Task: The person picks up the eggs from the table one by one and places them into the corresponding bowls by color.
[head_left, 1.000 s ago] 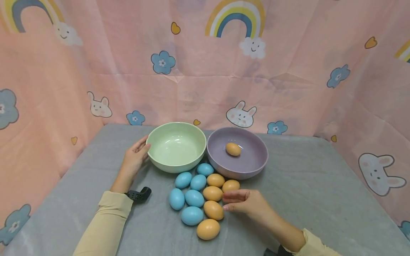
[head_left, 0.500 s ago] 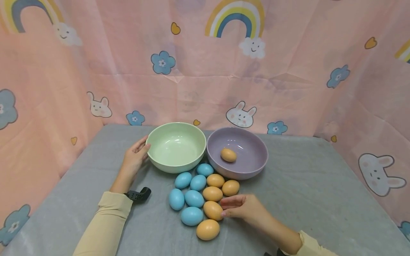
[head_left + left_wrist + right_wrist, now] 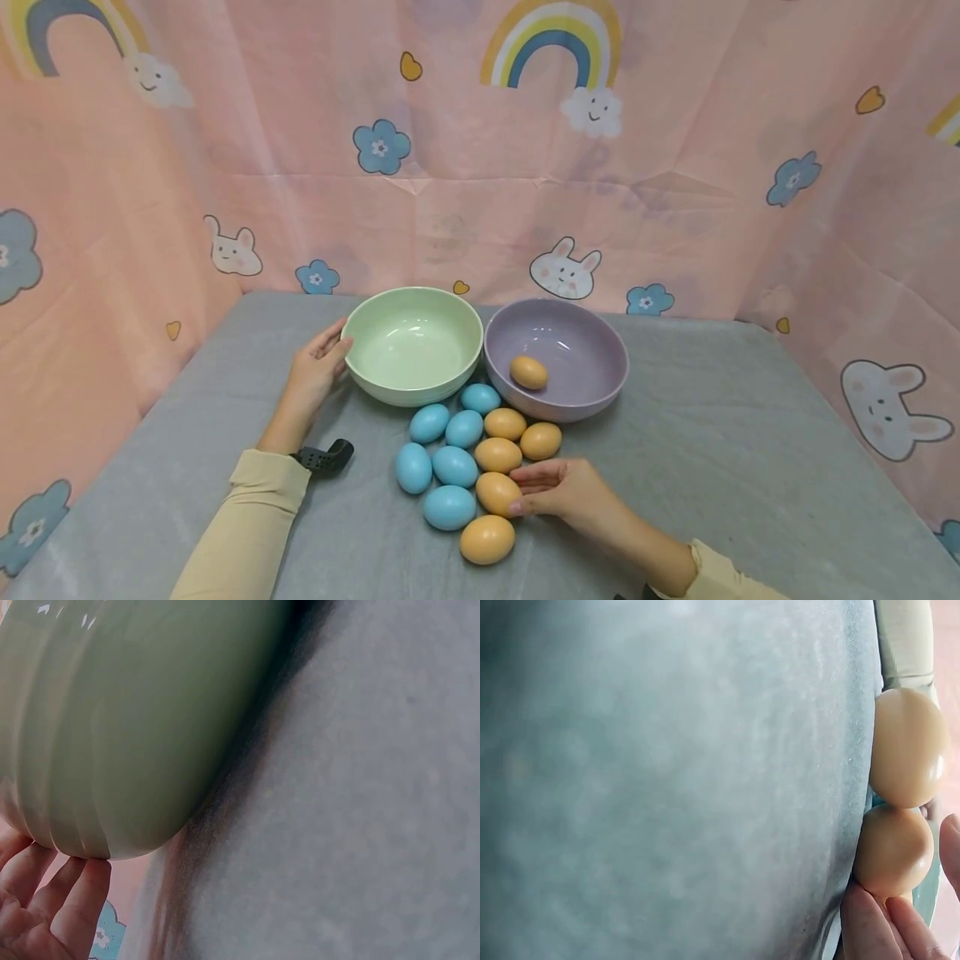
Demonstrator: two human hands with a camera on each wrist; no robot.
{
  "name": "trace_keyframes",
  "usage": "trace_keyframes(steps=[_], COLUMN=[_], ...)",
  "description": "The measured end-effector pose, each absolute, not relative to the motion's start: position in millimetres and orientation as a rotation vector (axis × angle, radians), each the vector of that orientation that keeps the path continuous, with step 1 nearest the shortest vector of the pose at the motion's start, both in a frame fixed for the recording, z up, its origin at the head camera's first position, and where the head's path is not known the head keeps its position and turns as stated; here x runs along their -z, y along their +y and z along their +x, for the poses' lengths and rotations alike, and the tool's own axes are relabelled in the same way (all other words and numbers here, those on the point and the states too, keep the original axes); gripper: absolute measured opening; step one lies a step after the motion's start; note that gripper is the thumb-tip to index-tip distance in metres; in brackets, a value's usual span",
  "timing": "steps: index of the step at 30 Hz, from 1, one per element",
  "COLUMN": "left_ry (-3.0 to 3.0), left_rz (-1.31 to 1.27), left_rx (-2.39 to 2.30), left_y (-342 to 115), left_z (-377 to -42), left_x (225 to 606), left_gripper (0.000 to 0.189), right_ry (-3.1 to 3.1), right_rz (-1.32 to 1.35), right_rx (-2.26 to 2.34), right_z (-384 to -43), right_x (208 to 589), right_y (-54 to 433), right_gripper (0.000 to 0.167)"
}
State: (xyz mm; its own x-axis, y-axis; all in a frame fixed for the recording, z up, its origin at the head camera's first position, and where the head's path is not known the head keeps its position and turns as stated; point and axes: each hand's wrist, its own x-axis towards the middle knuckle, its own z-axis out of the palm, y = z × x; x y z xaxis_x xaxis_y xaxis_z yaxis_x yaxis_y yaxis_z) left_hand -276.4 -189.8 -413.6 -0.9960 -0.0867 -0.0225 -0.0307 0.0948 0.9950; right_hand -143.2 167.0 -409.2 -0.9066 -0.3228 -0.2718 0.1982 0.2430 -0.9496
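My left hand [image 3: 317, 367] rests against the left side of the light green bowl [image 3: 412, 392]; in the left wrist view its straight fingers [image 3: 84, 900] touch the bowl's ribbed outer wall. My right hand [image 3: 573, 492] is at a yellow-orange egg [image 3: 497, 493], with the thumb at its near side and the other fingers behind it. The right wrist view shows fingertips against this egg [image 3: 894, 851] and a small gap to the thumb. Another orange egg [image 3: 487, 539] lies just in front. A purple bowl [image 3: 577, 408] stands beside the green one with one orange egg [image 3: 528, 372] inside.
Several blue eggs [image 3: 450, 507] lie in a cluster left of the orange ones, in front of the bowls. More orange eggs [image 3: 541, 441] sit close to the purple bowl. Grey cloth [image 3: 712, 442] covers the table, with a pink patterned curtain [image 3: 465, 208] behind it.
My right hand has moved toward the near side and slightly left, onto the orange egg. In the purple bowl the egg has rolled to the left and nearer. The left hand stays put.
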Motion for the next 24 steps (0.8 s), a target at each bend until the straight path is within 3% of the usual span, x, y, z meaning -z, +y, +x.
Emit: trace_keyframes(steps=[24], left_ry=[-2.287], left_rz=[0.122], left_rx=[2.083], left_y=[-188.7], left_z=[-276.4], left_x=[414.2], left_gripper=[0.057], right_ry=[2.183], right_rz=[-0.102], right_rx=[1.634], right_z=[-143.0], right_x=[408.9], right_y=[158.5], right_gripper=[0.046])
